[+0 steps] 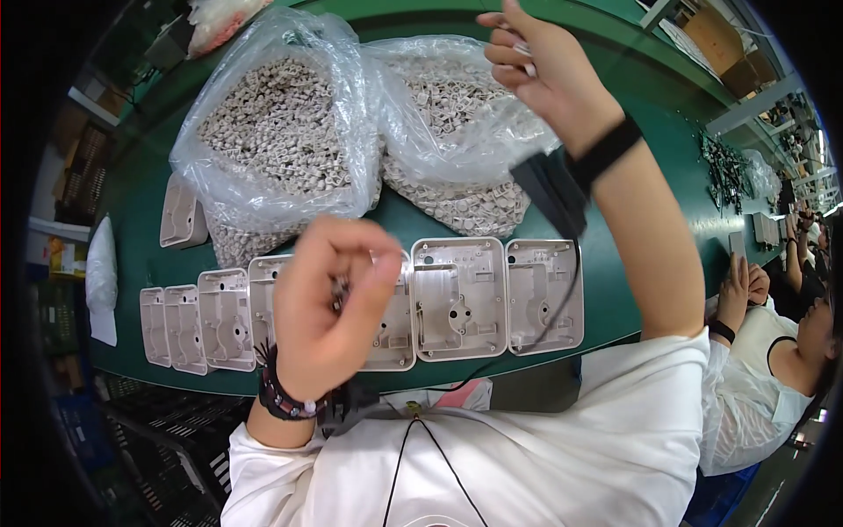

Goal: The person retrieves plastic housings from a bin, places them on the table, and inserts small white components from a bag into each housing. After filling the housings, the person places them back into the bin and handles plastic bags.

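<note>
My left hand [329, 303] is curled above the row of housings, with small grey plastic parts [340, 293] showing between its fingers and thumb. Higher up, past the right-hand bag, my right hand [540, 66] has bent fingers around a small white plastic part [525, 53]; the exact kind of part is too small to tell. Several light grey plastic housings [459, 303] lie open side up in a row along the table's near edge, and my left hand hides part of one. Two clear plastic bags, a left one [338, 114] and a right one [386, 79], are full of small grey parts.
Another grey housing [180, 211] leans by the left bag. Black small parts [727, 171] are heaped on the green table [641, 237] at the right. A co-worker [746, 378] sits there. Black crates [167, 439] stand below on the left. A cable hangs from my right wristband.
</note>
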{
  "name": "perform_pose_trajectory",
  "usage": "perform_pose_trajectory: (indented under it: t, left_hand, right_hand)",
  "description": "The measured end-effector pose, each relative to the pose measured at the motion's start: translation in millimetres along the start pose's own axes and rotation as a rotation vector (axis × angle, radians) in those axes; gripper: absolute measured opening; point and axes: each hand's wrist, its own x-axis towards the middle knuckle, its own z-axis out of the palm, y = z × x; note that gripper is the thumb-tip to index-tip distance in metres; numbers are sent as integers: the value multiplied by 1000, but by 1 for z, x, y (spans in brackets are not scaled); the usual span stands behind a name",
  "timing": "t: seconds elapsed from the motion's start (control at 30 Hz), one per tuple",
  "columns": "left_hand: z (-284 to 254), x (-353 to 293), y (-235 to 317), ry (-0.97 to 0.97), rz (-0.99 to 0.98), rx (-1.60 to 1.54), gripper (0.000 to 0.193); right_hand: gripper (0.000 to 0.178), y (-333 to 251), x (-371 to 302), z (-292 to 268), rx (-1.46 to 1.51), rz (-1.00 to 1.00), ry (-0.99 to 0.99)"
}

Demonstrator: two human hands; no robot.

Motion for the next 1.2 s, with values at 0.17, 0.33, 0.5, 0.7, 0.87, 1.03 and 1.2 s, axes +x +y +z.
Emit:
perform_pose_trajectory:
  t: [0.17, 0.33, 0.5, 0.7, 0.87, 1.03, 1.2]
  left_hand:
    - [16, 6, 6, -115, 119, 237, 21]
    - [52, -10, -22, -205, 424, 427, 42]
    - [56, -24, -23, -269, 396, 478, 30]
    - [55, -30, -18, -339, 191, 274, 27]
    - [55, -31, -21, -286, 193, 271, 24]
    - [36, -14, -19, -419, 400, 474, 20]
    - [33, -13, -10, -448, 488, 635, 18]
  right_hand:
    - [30, 140, -29, 96, -79, -463, 803]
    - [25, 199, -48, 111, 178, -565, 931]
    - [29, 227, -70, 112, 282, -625, 1019]
    - [21, 245, -80, 111, 410, -680, 738]
    - [20, 244, -83, 98, 347, -797, 634]
    - [14, 231, -85, 113, 254, -657, 788]
    - [14, 231, -82, 114, 242, -700, 872]
